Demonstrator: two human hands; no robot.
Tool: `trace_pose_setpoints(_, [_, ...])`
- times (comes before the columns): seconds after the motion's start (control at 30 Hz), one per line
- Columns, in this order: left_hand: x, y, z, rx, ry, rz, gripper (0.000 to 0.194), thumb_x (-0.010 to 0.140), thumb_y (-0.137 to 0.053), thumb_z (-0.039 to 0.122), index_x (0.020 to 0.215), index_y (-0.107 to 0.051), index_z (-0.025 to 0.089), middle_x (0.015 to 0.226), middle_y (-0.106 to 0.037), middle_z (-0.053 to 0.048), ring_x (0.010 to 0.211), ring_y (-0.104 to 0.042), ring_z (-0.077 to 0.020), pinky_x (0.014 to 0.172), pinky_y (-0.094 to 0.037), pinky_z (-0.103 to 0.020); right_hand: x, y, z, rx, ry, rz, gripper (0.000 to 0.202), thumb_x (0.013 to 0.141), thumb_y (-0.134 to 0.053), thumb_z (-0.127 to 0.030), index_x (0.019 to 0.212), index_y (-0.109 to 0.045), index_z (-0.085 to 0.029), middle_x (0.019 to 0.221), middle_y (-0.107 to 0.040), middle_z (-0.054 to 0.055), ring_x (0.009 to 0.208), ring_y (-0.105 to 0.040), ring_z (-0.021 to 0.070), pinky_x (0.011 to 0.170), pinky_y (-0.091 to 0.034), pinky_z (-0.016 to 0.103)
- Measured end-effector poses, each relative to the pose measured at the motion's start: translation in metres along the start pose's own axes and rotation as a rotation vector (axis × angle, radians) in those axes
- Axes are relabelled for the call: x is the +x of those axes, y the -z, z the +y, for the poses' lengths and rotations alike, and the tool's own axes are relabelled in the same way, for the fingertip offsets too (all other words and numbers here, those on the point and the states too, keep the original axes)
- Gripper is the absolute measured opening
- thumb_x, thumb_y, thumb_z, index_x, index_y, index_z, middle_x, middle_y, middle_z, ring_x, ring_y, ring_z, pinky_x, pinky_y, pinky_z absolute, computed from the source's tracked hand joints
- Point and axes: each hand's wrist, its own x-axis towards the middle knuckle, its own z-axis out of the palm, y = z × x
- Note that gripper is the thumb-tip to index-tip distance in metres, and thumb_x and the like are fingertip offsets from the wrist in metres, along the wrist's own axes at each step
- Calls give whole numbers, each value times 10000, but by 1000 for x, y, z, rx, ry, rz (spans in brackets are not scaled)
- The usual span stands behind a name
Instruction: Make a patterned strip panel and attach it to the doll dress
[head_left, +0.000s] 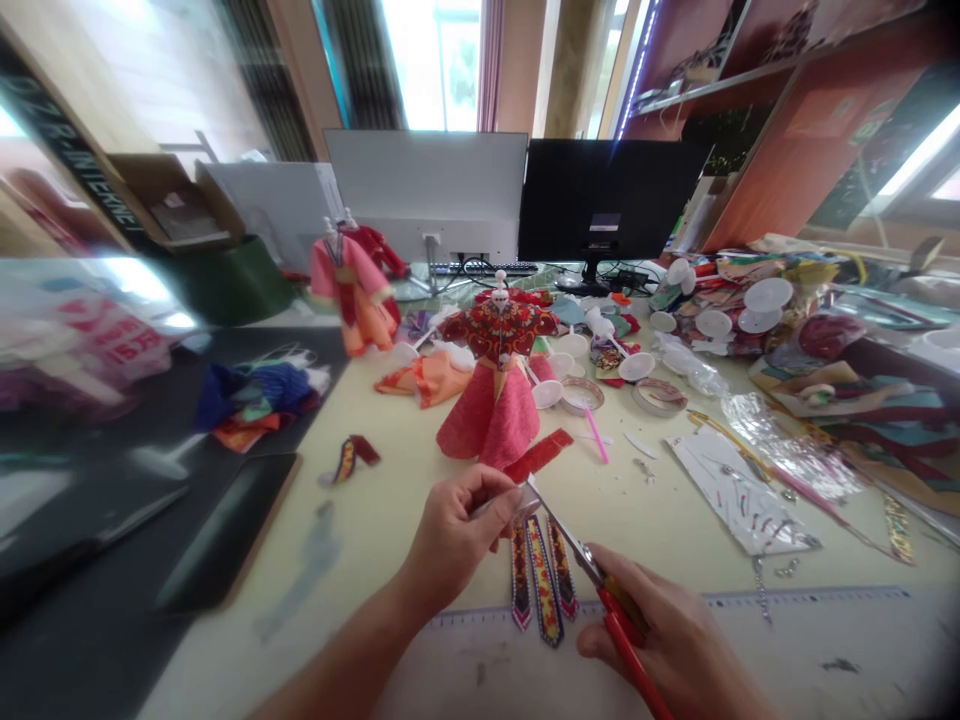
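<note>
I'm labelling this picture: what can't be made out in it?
In the head view:
Pale piece: partly covered by the left hand.
Scissors: partly covered by the right hand, cut off by the bottom edge.
Plastic bag, far left: lettering blurred.
Small items on the white card: too small to identify.

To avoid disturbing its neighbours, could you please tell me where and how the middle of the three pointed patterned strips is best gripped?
I would pinch the middle patterned strip at its pointed near end, coming from the person's side. That tip extends past the two outer strips, while the far end sits close to the left hand and scissors.
</note>
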Motion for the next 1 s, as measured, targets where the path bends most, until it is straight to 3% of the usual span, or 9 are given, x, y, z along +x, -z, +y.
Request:
trace_pose_setpoints(0.23, [0,0,4,144,-66,-3,258,816,-597,399,767,-584,146,560,-520,32,472,-436,-70,442,-375,-180,-4,4,2,-247,74,137,453,882,-447,-552,1170,-497,-206,809,-702,23,547,-650,141,474,-503,220])
trace_pose_setpoints(0.4, [-11,11,10,560,-280,67,211,877,-520,344,783,-587,168,629,-563,19,543,-505,-91,515,-398,-191,-13,23,13,-469,92,157,480,894,-429,-541,1172,-526,-162,760,-673,45,581,-652,179,470,-484,263])
trace_pose_setpoints(0.53, [-23,37,-9,1027,-486,143,160,905,-451,249,953,-583,174,771,-653,-22,658,-605,-148,647,-455,-254,-20,34,25,-579,189,132,450,921,-399,-500,1171,-542,-155,795,-669,68,615,-654,183,502,-486,268])
trace_pose_setpoints(0.63, [-29,60,-32,1335,-536,118,367,903,-408,200,1259,-453,122,763,-670,-50,719,-629,-212,716,-484,-340,-24,35,33,-612,246,82,449,938,-360,-481,1154,-564,-145,776,-657,75,600,-641,173,515,-492,264])
trace_pose_setpoints(0.73, [-36,72,-46,1489,-578,128,397,900,-425,229,1273,-459,98,835,-675,-99,757,-625,-251,732,-489,-401,-27,33,36,-621,280,23,431,950,-345,-435,1160,-567,-131,752,-642,77,606,-633,177,521,-501,272])
trace_pose_setpoints(0.8, [-42,67,-45,1463,-594,195,372,881,-483,277,1211,-525,110,942,-655,-133,880,-601,-285,796,-472,-437,-28,31,36,-628,299,-5,409,954,-339,-398,1177,-559,-134,750,-636,80,638,-638,193,532,-507,285])
trace_pose_setpoints(0.9, [-50,44,-31,1159,-512,250,262,868,-519,298,1061,-598,139,980,-630,-114,944,-571,-256,871,-444,-415,-28,30,34,-632,325,-29,387,954,-332,-365,1184,-554,-147,743,-626,78,657,-636,209,542,-506,303])
trace_pose_setpoints(1.0, [-52,14,-15,726,-151,108,199,880,-497,334,923,-613,178,890,-624,-50,804,-583,-173,704,-476,-276,-27,31,32,-626,350,-45,378,952,-332,-357,1172,-559,-151,731,-615,74,643,-626,207,554,-498,310])
